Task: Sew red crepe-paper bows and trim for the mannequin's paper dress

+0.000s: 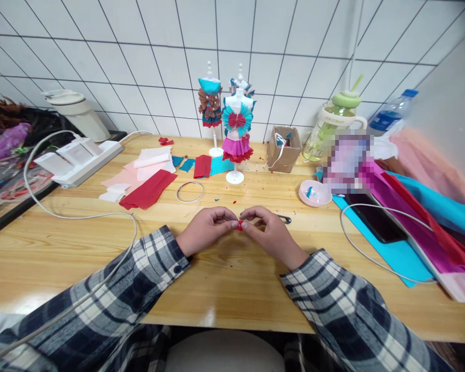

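Note:
Between the fingertips of both hands is a small piece of red crepe paper (pixel 239 226), held just above the wooden table. My left hand (pixel 209 227) pinches its left side with thumb and forefinger. My right hand (pixel 270 232) pinches the right side the same way. Black-handled scissors (pixel 284 219) lie partly hidden behind my right hand. Beyond my hands stands a miniature dress form (pixel 237 126) with a turquoise and red paper bow and a magenta skirt. Another dress form (pixel 210 103) in brown and turquoise paper stands behind it, with a third partly hidden.
Red paper (pixel 149 189) and pale pink sheets lie left of a wire ring (pixel 190 191). A power strip (pixel 86 163) trails a white cable over my left arm. At right are a pink bowl (pixel 315 193), cardboard box (pixel 283 150), phone (pixel 375 218) and coloured paper sheets.

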Demonstrator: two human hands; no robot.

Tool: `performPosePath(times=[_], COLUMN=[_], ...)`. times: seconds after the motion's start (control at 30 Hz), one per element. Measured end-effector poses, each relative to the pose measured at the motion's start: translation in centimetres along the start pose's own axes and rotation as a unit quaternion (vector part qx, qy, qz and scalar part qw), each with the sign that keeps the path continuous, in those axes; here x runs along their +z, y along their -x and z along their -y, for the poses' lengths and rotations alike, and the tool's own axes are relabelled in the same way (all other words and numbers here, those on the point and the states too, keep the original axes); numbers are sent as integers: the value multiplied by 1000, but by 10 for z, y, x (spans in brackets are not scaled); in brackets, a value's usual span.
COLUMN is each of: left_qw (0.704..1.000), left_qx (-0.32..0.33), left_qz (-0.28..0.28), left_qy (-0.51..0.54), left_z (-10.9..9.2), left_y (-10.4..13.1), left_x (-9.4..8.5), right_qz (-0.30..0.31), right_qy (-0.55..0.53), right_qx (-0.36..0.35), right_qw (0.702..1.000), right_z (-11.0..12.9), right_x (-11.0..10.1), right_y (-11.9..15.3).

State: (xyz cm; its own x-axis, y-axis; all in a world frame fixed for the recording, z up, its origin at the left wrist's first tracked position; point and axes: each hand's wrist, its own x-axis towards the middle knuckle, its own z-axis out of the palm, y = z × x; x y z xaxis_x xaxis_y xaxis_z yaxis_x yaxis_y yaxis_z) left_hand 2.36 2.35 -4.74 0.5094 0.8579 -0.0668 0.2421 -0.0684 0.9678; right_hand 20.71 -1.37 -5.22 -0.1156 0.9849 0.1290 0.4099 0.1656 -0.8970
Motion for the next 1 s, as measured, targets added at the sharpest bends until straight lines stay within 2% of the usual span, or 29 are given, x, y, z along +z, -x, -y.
performPosePath(times=[0.23, 0.57, 0.7, 0.9, 1.0], left_qw=[998, 1000, 1000, 999, 999], left_qx=[14, 8, 16, 12, 19], left_qz=[11, -9, -11, 1, -10], left_qy=[-66, -15, -15, -32, -38], left_z=[4, 1, 1, -2, -2], left_y=[0, -1, -1, 0, 1], left_x=[-1, 1, 2, 2, 3], right_qz=[-7, 32, 35, 19, 23], right_qy=[19, -86, -91, -33, -44], right_qx=[-40, 72, 104, 67, 66], right_qw=[999, 993, 990, 997, 997], right_z=[0, -2, -2, 2, 3], right_x=[-1, 2, 2, 4, 6], right_y=[0, -2, -2, 0, 0])
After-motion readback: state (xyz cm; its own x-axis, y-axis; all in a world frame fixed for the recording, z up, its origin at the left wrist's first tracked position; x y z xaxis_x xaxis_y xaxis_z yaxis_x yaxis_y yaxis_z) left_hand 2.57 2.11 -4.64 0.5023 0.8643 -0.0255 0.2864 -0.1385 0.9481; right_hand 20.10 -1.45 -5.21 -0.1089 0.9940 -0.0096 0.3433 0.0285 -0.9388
